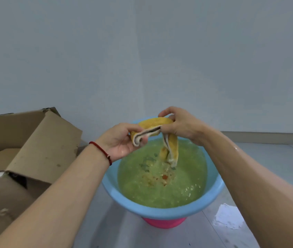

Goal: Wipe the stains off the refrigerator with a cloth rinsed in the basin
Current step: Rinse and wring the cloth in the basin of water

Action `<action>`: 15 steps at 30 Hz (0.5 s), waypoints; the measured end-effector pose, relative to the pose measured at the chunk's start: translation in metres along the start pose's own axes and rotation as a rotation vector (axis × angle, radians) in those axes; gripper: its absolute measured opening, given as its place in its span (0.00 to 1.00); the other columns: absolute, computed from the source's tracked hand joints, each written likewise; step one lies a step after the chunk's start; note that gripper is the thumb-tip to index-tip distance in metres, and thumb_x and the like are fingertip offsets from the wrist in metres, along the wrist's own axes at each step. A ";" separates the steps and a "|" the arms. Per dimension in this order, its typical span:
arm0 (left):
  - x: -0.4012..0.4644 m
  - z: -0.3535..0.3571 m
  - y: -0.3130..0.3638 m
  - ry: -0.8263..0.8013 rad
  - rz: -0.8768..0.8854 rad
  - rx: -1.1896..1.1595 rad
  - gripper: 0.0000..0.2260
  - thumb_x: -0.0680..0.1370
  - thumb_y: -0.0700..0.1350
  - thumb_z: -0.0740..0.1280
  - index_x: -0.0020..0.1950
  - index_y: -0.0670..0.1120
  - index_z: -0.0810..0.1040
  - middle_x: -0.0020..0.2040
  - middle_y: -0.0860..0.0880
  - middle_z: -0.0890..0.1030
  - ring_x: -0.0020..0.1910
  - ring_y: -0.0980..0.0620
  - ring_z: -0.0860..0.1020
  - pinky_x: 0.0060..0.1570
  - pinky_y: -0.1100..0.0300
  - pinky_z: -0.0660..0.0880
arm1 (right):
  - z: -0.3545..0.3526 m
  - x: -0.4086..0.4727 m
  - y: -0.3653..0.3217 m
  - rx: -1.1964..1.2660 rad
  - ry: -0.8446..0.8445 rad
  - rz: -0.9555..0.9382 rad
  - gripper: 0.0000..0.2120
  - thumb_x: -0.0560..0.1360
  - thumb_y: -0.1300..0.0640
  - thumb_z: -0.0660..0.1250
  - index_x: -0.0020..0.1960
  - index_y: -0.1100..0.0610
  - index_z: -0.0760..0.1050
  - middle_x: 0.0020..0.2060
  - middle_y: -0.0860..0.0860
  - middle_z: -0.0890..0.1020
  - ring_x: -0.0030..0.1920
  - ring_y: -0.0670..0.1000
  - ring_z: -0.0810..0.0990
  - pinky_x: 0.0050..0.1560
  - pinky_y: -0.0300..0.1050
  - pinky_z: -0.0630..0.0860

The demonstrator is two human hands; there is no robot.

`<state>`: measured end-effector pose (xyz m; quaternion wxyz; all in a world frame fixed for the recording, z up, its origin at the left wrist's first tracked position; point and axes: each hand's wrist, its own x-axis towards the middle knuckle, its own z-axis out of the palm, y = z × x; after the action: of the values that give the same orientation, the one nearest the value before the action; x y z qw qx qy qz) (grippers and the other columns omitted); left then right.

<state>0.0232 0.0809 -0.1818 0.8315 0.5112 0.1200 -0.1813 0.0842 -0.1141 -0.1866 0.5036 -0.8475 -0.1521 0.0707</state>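
Note:
A wet yellow cloth point(153, 124) with a pale inner side stretches between both hands above a blue basin point(160, 211). My left hand point(119, 140) grips its left end, with a red string bracelet on that wrist. My right hand point(179, 125) grips the cloth's right part, and the loose end hangs down toward the water. The basin holds cloudy green-yellow water point(181, 185) with orange and green specks floating in it. No refrigerator is in view.
An open cardboard box point(34, 145) stands at the left, close to the basin. The basin sits on something pink point(163, 223). Pale floor tiles with a wet patch point(229, 218) lie at the right. A plain wall point(142, 51) rises behind.

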 end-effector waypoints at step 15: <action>0.037 0.016 -0.076 -0.108 0.041 0.424 0.14 0.74 0.33 0.75 0.59 0.37 0.80 0.58 0.36 0.83 0.55 0.38 0.84 0.50 0.37 0.82 | -0.004 -0.017 0.005 0.803 -0.282 0.126 0.19 0.75 0.66 0.69 0.66 0.60 0.81 0.42 0.56 0.80 0.42 0.52 0.79 0.54 0.51 0.74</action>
<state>0.0249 0.0284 -0.2499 0.7140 0.6667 0.0239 -0.2127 0.0707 -0.1252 -0.1893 0.7626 -0.5737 -0.1279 0.2701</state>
